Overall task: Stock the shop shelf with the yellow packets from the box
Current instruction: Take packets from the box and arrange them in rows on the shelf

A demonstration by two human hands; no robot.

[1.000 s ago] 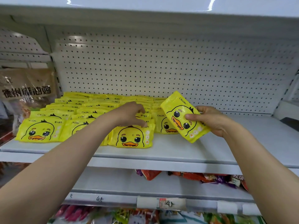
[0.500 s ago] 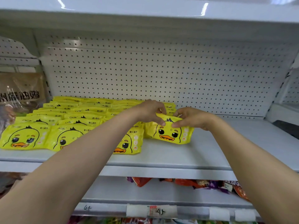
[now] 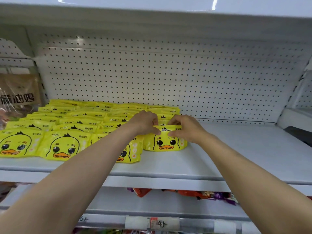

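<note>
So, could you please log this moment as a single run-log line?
step: placing packet | left hand: pinches yellow packet top edge | right hand: pinches same edge | packet: front of rightmost row on shelf

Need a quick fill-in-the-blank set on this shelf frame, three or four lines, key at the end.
1. Both hands, left hand and right hand, grip the top edge of one ____ packet.
2. The face printed on that packet is a ____.
3. The packet stands at the ____ end of the front row of packets on the shelf.
4. The back wall behind the packets is white board full of small ____.

Missing words: yellow; duck; right; holes
</note>
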